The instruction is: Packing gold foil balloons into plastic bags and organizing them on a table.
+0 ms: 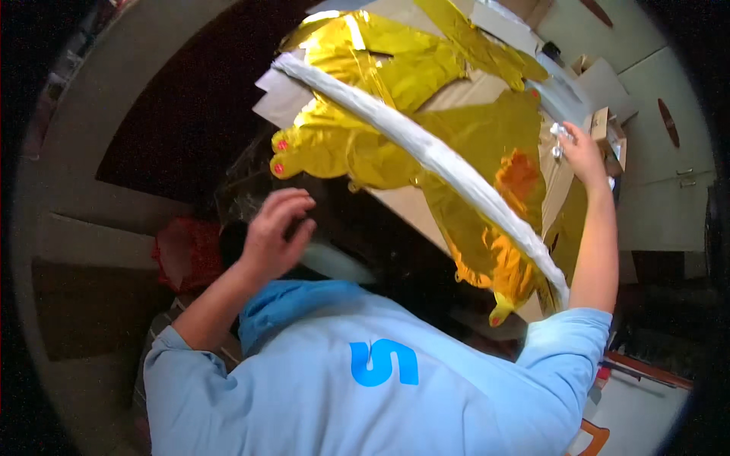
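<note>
Shiny gold foil sheets, which look like flat balloons (487,125), spread over a brown cardboard surface (414,209); some edges carry red spots, and orange marks show on one. Across them lies a long, thin white bundle (426,148), slightly bent, running from the far left to near my right elbow. My left hand (277,232) hovers off the surface's near left side, fingers loosely curved and apart, holding nothing. Stretched out to the far right, my right hand (584,156) pinches at a small white, glinting thing (559,137) whose kind I cannot make out.
Beside my right hand stands an open cardboard box (608,137). Pale cabinets (661,106) with dark handles rise behind it. A red bag-like thing (186,254) is at the left, and part of an orange-brown chair (595,438) shows at the lower right.
</note>
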A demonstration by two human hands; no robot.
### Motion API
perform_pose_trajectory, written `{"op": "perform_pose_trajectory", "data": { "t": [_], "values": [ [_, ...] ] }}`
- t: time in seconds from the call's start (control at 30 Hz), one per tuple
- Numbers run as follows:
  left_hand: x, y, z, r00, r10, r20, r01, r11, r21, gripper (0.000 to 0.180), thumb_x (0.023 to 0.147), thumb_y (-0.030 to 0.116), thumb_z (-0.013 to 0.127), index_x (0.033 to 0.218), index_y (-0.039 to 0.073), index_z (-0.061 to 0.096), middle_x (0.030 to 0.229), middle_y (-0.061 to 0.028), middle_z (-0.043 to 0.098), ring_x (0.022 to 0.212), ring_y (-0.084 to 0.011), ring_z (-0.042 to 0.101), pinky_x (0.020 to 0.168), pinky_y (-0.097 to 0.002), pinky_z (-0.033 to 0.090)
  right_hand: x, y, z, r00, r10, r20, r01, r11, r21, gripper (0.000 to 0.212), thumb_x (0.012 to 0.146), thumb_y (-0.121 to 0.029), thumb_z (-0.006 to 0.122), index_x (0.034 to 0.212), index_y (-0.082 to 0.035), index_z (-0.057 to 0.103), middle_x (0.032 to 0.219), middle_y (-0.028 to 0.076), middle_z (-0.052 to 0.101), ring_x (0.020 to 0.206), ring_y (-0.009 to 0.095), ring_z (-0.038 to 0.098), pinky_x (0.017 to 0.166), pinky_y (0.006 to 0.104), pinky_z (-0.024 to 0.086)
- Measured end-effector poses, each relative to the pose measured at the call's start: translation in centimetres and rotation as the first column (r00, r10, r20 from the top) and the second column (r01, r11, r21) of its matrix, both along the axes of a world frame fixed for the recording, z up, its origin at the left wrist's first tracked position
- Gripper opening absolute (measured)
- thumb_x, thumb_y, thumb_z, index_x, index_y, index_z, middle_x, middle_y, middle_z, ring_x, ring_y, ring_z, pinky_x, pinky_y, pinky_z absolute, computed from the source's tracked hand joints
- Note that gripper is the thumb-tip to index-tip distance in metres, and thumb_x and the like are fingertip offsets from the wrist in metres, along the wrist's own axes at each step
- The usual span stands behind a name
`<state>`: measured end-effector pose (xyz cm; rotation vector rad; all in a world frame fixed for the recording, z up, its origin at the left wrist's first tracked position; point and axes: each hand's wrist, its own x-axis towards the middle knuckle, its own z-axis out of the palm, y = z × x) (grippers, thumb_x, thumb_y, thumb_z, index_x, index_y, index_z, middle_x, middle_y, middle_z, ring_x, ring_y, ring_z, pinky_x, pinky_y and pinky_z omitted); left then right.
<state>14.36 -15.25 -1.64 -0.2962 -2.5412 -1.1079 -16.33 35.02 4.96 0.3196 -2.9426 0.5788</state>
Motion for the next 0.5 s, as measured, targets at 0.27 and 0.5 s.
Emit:
{"op": "perform_pose_trajectory", "data": {
  "t": [0.27, 0.5],
  "values": [
    [2.2, 0.8, -0.2, 0.985, 0.129, 0.113, -0.13, 0.992, -0.004, 0.028, 0.086, 0.004, 0.068, 0.114, 0.003, 0.062, 0.122, -0.0139, 0.057, 0.087, -0.0183, 0.067, 0.076, -0.0294, 0.053, 17.0, -3.2, 9.9, 0.994, 0.105, 0.017, -0.102, 0.988, -0.118, 0.036, 0.094, -0.022, 0.063, 0.122, 0.0, 0.063, 0.106, 0.011, 0.07, 0.097, 0.016, 0.063, 0.088, 0.0297, 0.048],
    [3.6, 3.4, 0.1, 0.975, 0.081, 0.209, -0.084, 0.996, 0.004, 0.029, 0.088, 0.004, 0.066, 0.116, 0.002, 0.061, 0.126, -0.014, 0.055, 0.09, -0.0166, 0.066, 0.084, -0.0309, 0.052, 24.2, -1.4, 10.8, 0.983, 0.182, -0.012, -0.182, 0.974, -0.136, 0.034, 0.092, -0.016, 0.064, 0.121, 0.002, 0.064, 0.112, 0.014, 0.069, 0.106, 0.021, 0.064, 0.094, 0.0318, 0.047]
  ]
}}
